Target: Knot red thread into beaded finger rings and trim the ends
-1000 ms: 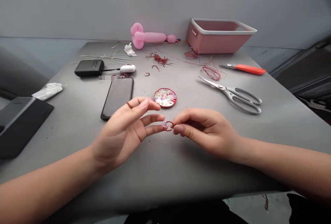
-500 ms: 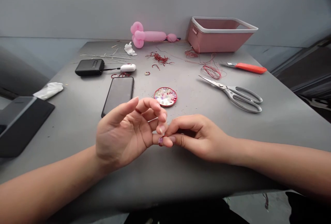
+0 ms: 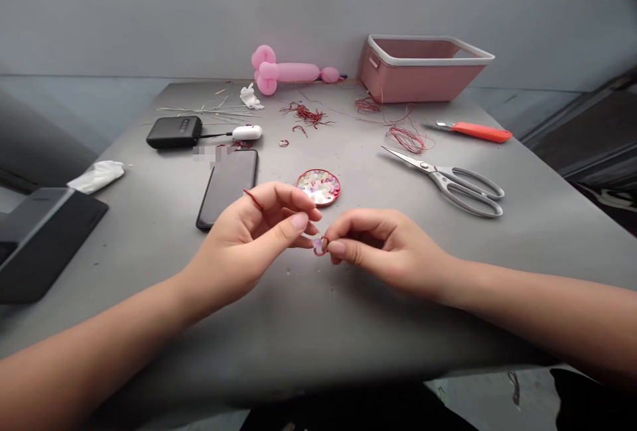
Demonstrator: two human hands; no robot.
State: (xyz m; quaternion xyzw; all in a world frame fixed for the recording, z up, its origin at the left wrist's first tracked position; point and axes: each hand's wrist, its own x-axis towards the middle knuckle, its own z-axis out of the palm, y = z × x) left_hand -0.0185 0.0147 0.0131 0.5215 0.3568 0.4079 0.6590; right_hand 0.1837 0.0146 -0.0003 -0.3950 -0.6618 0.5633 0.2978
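Note:
Between the thumb and forefinger of my right hand (image 3: 385, 248) is a small red cord ring (image 3: 320, 246) with a pale purple bead. My left hand (image 3: 261, 225) is just left of it, its fingers loosely curved and the thumb apart from the fingertips, with nothing seen in its grasp. Some left fingertips are close to the ring; whether they touch it I cannot tell. A second red ring (image 3: 253, 199) sits around the left forefinger. Just beyond my hands lies a round red-rimmed dish (image 3: 339, 189) of small pale and pink beads.
A black phone (image 3: 231, 185) and a power bank (image 3: 174, 132) lie at left. On the right are scissors (image 3: 442, 182), an orange-handled cutter (image 3: 480, 131) and red cord (image 3: 408, 139). Cord scraps (image 3: 306, 113), a pink balloon (image 3: 298, 72) and a pink basket (image 3: 413, 79) are farther back.
The beaded ring has come off my left little finger and is now in my right hand's pinch. My left hand has turned, its thumb swinging down toward the ring.

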